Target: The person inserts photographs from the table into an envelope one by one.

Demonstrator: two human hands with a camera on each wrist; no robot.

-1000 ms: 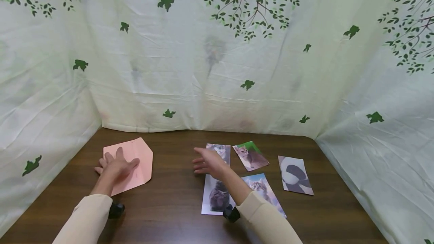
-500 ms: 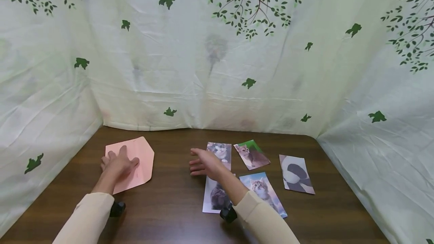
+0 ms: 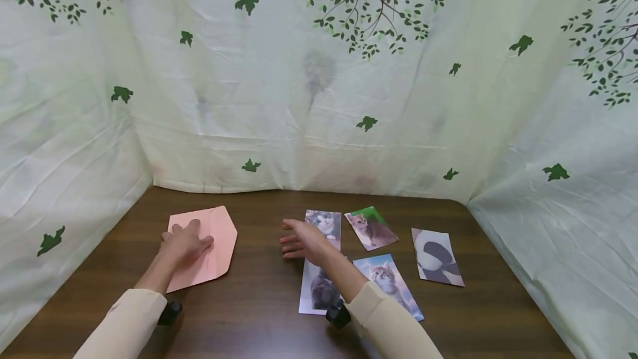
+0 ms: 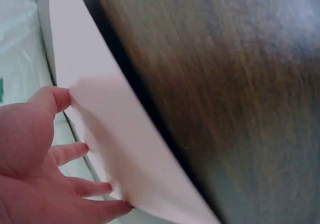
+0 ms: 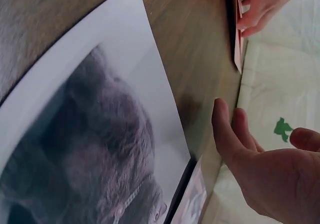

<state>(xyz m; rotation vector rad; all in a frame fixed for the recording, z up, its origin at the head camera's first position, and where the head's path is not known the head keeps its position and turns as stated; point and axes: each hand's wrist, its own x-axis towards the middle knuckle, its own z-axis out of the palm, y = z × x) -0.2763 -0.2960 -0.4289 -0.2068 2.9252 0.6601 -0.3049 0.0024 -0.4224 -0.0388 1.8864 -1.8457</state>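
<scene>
At the left of the table, a pink envelope [image 3: 221, 240] lies flat with its pointed flap side to the right. My left hand [image 3: 183, 245] rests on it, fingers spread and fingertips pressing its surface; the left wrist view shows the fingertips against the pale paper [image 4: 120, 129]. Above the table's middle hovers my right hand [image 3: 307, 241], holding nothing, fingers extended to the left. Beneath and beside it are a grey cat photo [image 3: 310, 292], partly hidden by the forearm, and a kitten photo [image 3: 324, 223] behind it. In the right wrist view the cat photo [image 5: 100, 134] looks large below the hand.
Further right lie a kitten photo with a blue background [image 3: 386, 278], one with a green corner [image 3: 369, 229], and a grey-and-white photo [image 3: 436, 256]. A white curtain [image 3: 279, 98] with leaf prints hangs behind the brown table [image 3: 259, 314].
My left hand has slid the pink envelope a little to the right, mostly in the last half second. My right hand has shifted only slightly; the photos stay put.
</scene>
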